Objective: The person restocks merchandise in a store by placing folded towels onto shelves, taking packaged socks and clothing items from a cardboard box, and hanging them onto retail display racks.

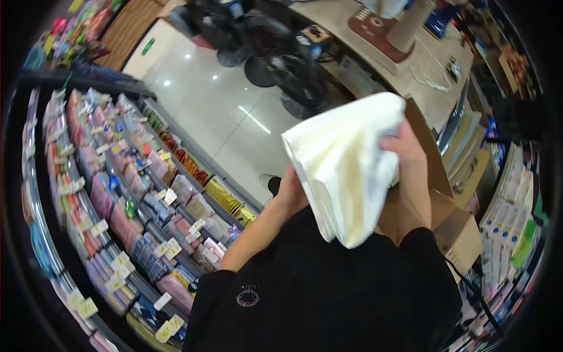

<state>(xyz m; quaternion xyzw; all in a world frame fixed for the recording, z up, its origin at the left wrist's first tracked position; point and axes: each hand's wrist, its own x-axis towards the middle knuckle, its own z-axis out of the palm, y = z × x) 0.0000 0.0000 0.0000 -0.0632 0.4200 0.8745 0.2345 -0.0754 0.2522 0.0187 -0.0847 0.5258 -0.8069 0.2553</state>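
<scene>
In the head view, the right hand (406, 145) is grasping a folded, white, cloth-like bundle (343, 170), its fingers pressing the right edge. The left hand (293, 189) is meeting the opposite edge, but its fingertips are hiding behind, so I cannot tell how they're closing. Below and right of the right fingers, a brown cardboard box (463, 237) is sitting; well left of the left fingers, pastel packets (124, 226) are lining up in rows.

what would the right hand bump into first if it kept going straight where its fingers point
The white folded bundle: the right hand is already against its edge, with the visible fingertip pointing across it. What lies beyond is unclear in depth.
</scene>
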